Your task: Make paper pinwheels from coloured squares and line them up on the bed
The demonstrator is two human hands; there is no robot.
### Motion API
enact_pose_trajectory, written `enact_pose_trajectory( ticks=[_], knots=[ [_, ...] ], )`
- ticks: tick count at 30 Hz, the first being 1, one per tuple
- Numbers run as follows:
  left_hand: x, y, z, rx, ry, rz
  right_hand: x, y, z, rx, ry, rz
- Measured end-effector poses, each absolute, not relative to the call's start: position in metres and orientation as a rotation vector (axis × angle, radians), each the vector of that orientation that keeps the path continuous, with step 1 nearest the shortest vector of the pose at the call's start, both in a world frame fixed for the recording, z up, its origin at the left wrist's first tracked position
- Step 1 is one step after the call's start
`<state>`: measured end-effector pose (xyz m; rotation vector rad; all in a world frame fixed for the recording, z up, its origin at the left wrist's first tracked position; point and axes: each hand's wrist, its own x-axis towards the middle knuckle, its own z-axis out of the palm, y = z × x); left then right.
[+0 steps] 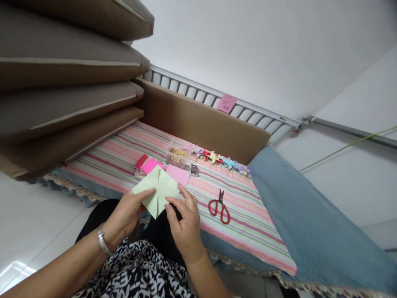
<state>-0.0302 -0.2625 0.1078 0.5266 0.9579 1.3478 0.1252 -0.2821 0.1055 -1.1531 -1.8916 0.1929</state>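
We hold a pale green paper square above our lap at the near edge of the striped cloth, turned so its corners point up, down and sideways in our view, with slits running inward from its upper and lower corners. Our left hand pinches its left side, thumb on top; our right hand has its fingertips at the right corner, and we cannot tell whether they grip. The two hands stand apart, the paper spanning them. Just beyond its upper edges we see bright pink paper, light pink paper, a clear plastic box and a small metal piece. Pinwheels line up near the brown board, closing the far side. To our right, a stretch of striped cloth separates our right hand from the red-handled scissors; a wider stretch runs past them to the blue cloth.
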Motion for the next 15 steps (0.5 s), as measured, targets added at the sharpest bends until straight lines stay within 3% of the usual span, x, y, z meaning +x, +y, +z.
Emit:
enact_pose_trajectory(
  ticks=[7,15],
  knots=[
    [-0.031,-0.264,0.103,0.546,0.889,1.353,0.119,-0.289,0.099,-1.082,-2.059,-0.012],
    [-0.028,-0.267,0.106,0.525,0.866,1.334,0.112,-0.293,0.089,-1.016,-2.067,-0.019]
  ],
)
